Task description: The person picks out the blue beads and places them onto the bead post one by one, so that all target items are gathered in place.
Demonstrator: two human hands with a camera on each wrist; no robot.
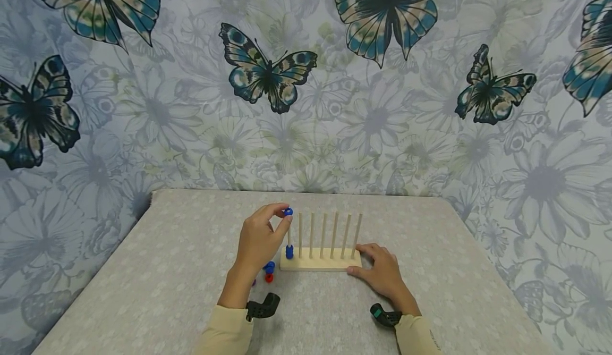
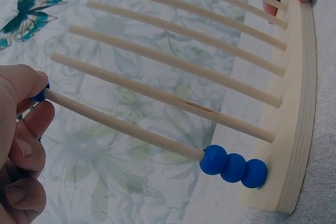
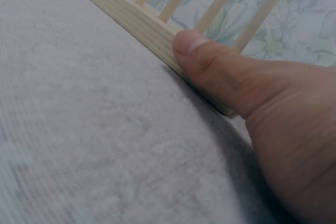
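Observation:
A pale wooden peg stand (image 1: 319, 263) with a row of upright rods stands on the table. Three blue beads (image 2: 233, 167) are stacked at the foot of its leftmost rod. My left hand (image 1: 260, 238) pinches another blue bead (image 1: 288, 212) between thumb and fingertips, at the top of that same rod. The other rods carry no beads. My right hand (image 1: 380, 270) grips the right end of the stand's base, its thumb (image 3: 207, 59) along the front edge and its fingers around the far side, partly hidden.
Loose blue beads (image 1: 269, 266) and a red bead (image 1: 269, 278) lie left of the stand, partly behind my left wrist. A light patterned cloth covers the table (image 1: 454, 291). Behind it rises a wall (image 1: 373, 148) with butterflies and flowers.

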